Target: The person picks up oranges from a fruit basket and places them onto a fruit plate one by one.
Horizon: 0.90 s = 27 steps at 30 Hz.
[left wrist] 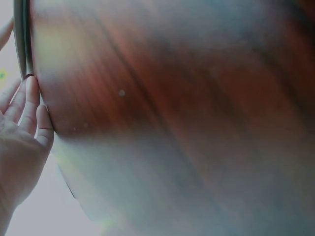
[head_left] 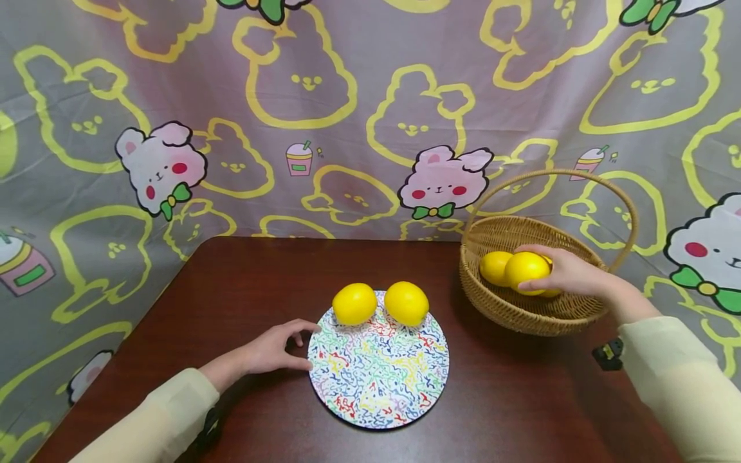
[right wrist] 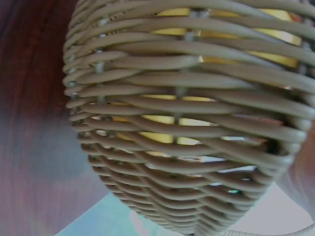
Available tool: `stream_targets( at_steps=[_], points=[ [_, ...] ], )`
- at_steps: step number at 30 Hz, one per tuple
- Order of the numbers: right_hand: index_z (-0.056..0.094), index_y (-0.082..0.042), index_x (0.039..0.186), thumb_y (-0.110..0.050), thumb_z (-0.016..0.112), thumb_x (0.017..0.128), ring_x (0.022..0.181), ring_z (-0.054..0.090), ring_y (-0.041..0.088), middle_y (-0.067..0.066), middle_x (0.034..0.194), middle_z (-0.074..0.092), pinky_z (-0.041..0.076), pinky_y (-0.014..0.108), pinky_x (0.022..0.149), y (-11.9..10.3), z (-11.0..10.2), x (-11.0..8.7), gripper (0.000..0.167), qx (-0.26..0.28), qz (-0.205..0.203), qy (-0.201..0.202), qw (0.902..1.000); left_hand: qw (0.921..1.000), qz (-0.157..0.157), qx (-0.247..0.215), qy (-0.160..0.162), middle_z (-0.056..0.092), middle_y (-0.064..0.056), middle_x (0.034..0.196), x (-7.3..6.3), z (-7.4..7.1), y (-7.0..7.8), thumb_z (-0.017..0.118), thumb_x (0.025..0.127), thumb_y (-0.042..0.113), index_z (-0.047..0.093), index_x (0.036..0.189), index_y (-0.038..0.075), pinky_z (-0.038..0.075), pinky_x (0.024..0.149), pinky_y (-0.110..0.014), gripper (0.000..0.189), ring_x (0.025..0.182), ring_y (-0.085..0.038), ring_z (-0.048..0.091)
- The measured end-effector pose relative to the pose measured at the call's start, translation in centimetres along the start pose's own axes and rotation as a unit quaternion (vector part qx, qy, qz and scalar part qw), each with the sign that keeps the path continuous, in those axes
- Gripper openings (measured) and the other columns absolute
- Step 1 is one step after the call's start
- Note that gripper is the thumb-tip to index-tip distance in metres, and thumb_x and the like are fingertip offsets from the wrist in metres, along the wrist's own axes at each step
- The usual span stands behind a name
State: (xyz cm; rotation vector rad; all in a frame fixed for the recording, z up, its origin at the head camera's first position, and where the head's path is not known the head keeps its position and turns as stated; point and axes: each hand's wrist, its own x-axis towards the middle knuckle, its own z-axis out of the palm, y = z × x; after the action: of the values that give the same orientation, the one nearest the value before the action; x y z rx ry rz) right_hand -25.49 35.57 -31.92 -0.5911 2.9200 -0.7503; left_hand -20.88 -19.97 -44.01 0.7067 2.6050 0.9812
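Observation:
A round, flat plate (head_left: 379,373) with multicoloured squiggles lies on the table, two yellow lemons (head_left: 355,304) side by side at its far edge. My left hand (head_left: 272,350) rests at the plate's left rim, thumb and fingers spread apart against it. In the left wrist view that left hand (left wrist: 19,147) shows at the left border, fingertips by the plate's edge. Over at the right, my right hand (head_left: 570,273) grips a lemon (head_left: 523,270) inside the wicker basket (head_left: 509,315). Other lemons (head_left: 494,267) lie beside and behind it.
The basket's tall arched handle (head_left: 633,218) rises around the right hand's reach. Woven basket wall (right wrist: 187,108) fills the right wrist view, hiding the right hand there. Dark wooden table (head_left: 260,283) ends at a patterned cloth backdrop (head_left: 347,193).

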Motion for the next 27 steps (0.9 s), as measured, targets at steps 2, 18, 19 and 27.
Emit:
stream_targets(
  at_steps=[2, 18, 19, 27],
  points=[
    [0.044, -0.002, 0.139, -0.034, 0.080, 0.081, 0.084, 0.054, 0.023, 0.015, 0.110, 0.061, 0.043, 0.037, 0.068, -0.3, -0.2, -0.1, 0.075, -0.003, -0.002, 0.007, 1.0000, 1.0000, 0.000, -0.002, -0.001, 0.056, 0.004, 0.111, 0.0, -0.1, 0.0, 0.082, 0.077, 0.038, 0.056, 0.131, 0.017, 0.043, 0.079, -0.036, 0.064, 0.093, -0.019, 0.049],
    [0.045, -0.012, 0.141, -0.033, 0.080, 0.081, 0.091, 0.053, 0.027, 0.012, 0.123, 0.055, 0.043, 0.042, 0.074, -3.0, -1.0, 0.0, 0.072, -0.001, -0.040, 0.035, 0.9986, 1.0000, -0.003, 0.006, 0.001, 0.055, 0.005, 0.109, -0.3, -0.1, 0.3, 0.082, 0.077, 0.039, 0.055, 0.131, 0.018, 0.044, 0.077, -0.034, 0.064, 0.093, -0.018, 0.049],
    [0.045, -0.012, 0.141, -0.033, 0.080, 0.081, 0.092, 0.053, 0.027, 0.012, 0.123, 0.054, 0.043, 0.042, 0.074, -3.3, -1.1, 0.0, 0.072, -0.001, -0.042, 0.035, 0.9985, 1.0000, -0.003, 0.006, 0.002, 0.055, 0.004, 0.109, -0.3, -0.1, 0.3, 0.082, 0.077, 0.039, 0.055, 0.131, 0.017, 0.044, 0.077, -0.035, 0.064, 0.093, -0.018, 0.049],
    [0.046, -0.015, 0.140, -0.032, 0.079, 0.082, 0.093, 0.052, 0.026, 0.009, 0.121, 0.055, 0.042, 0.043, 0.075, -5.1, -1.2, 0.0, 0.070, -0.002, -0.053, 0.039, 0.9979, 0.9999, 0.006, 0.011, 0.004, 0.055, 0.005, 0.112, -0.1, 0.1, -0.1, 0.082, 0.077, 0.041, 0.055, 0.131, 0.017, 0.043, 0.078, -0.034, 0.065, 0.093, -0.018, 0.049]
  ],
)
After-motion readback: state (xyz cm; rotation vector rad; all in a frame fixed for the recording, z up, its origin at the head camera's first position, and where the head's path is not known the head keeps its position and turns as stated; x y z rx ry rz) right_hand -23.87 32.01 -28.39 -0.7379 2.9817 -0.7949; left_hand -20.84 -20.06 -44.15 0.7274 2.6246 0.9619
